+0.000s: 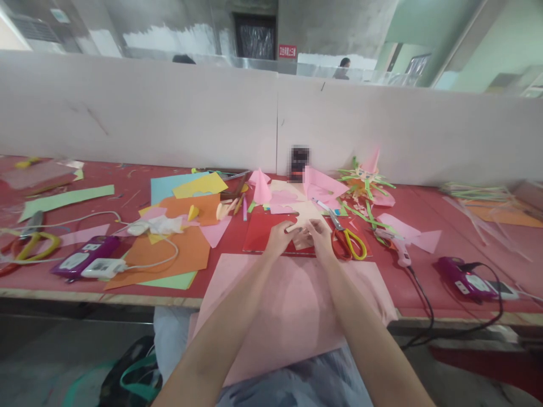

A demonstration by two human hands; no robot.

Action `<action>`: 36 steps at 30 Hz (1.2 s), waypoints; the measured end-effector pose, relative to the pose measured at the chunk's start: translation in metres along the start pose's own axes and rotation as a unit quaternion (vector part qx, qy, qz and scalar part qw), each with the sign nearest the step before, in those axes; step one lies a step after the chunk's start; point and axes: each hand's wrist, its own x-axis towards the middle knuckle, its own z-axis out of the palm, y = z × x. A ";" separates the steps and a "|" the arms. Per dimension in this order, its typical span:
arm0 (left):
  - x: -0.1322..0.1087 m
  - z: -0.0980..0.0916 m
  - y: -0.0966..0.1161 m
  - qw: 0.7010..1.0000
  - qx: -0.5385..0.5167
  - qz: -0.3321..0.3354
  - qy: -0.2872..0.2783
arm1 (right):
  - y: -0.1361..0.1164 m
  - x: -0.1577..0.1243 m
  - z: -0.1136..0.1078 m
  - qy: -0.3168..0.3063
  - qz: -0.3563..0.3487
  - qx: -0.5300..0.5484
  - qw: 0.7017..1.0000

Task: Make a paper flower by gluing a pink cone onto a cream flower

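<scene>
Both my hands are at a piece of cream paper (309, 211) above a red sheet (263, 230). My left hand (279, 237) is closed with its fingertips on the paper's left edge, which looks folded or rolled. On the other side, my right hand (320, 236) pinches the same paper; its fingertips are partly hidden. Scissors (355, 244) with yellow and red handles lie just right of my right hand. Behind the paper stand a pink paper cone (262, 187) and cut pink paper (324, 185). A large pink sheet (292, 305) lies under my forearms.
At right are a glue gun (403, 254), a purple power strip (464, 278) and a paper figure (368, 175) with green strips. Orange paper (169, 254), another purple power strip (87, 255) and scissors (38, 243) lie left. A white partition (148, 118) borders the table's back.
</scene>
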 end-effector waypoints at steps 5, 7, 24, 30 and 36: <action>0.002 -0.002 0.000 0.999 -0.025 -0.043 -0.007 | 0.002 0.000 0.000 -0.033 0.015 -0.037 0.999; 0.001 -0.002 0.001 0.999 -0.031 -0.040 -0.008 | 0.002 -0.001 -0.001 -0.036 0.024 -0.048 0.998; 0.002 -0.001 -0.002 0.994 -0.083 -0.069 0.003 | 0.006 0.001 -0.001 -0.057 -0.021 -0.139 0.988; 0.003 -0.001 -0.004 0.992 -0.101 -0.070 -0.018 | 0.007 0.003 -0.001 -0.053 -0.032 -0.144 0.988; 0.003 -0.001 -0.004 0.992 -0.104 -0.053 -0.049 | 0.007 0.002 -0.001 -0.039 -0.045 -0.157 0.986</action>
